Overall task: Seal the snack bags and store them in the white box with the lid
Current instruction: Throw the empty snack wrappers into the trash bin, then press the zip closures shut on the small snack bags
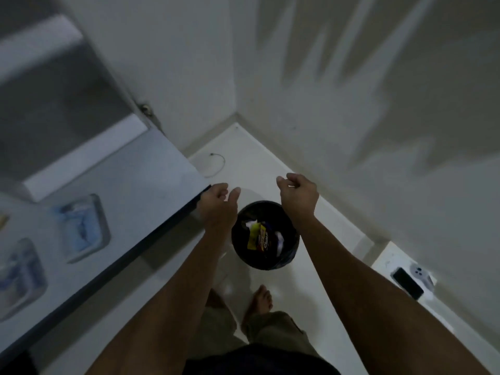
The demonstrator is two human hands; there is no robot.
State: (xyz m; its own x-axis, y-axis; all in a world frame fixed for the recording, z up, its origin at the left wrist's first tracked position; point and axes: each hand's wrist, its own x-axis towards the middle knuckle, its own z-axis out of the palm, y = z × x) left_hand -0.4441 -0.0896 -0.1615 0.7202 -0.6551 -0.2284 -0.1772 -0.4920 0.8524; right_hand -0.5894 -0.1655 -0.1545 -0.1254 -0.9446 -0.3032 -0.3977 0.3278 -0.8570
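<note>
I look down at a black round bin on the white floor in a room corner. Inside it lie a yellow snack wrapper and some white scraps. My left hand hovers over the bin's left rim, beside the table corner, fingers loosely curled and holding nothing. My right hand hangs above the bin's far right rim, fingers also loosely curled, nothing in it. Two clear bags with blue and white contents lie on the table at the left. No white box is in view.
The grey table with a dark edge fills the left side. White walls meet in a corner behind the bin. A thin wire lies on the floor. At the right, a black phone lies on a white ledge. My bare feet stand below the bin.
</note>
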